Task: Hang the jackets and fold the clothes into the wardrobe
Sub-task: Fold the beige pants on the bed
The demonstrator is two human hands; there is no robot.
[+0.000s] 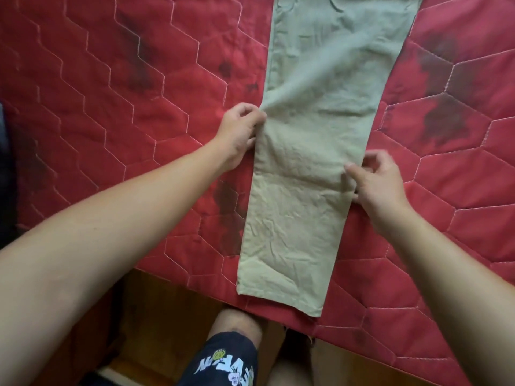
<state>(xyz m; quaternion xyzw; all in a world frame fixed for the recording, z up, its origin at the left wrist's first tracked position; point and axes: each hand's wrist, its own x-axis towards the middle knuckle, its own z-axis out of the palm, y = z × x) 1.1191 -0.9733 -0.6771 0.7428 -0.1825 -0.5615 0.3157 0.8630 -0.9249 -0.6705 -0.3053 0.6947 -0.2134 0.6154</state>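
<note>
Khaki trousers [306,176] of a matte woven cotton lie flat on a red quilted bedspread [111,93]. They are folded lengthwise, one leg over the other, so they form a long tapering strip. The strip is wide at the top of the view, where a pocket seam shows, and narrows to a straight hem near the bed's edge. The cloth is finely creased all over, with a faint horizontal fold line across the middle. The bedspread is stitched in pale thread into large hexagons and carries dark blotchy patches. Below its edge are a brown wooden floor [156,316], a bare knee [237,319] and dark shorts [225,360] printed with white lettering.

The left hand [239,132] sits at the trousers' left edge about halfway up, its fingers curled in tight and pinching the seam, where a diagonal ridge of fabric pulls up. The right hand [379,185] is at the right edge, a little nearer the hem. Its thumb lies on top of the cloth and the lower fingers are tucked at the edge, gripping it, while the upper fingers are bent and raised clear of the fabric.
</note>
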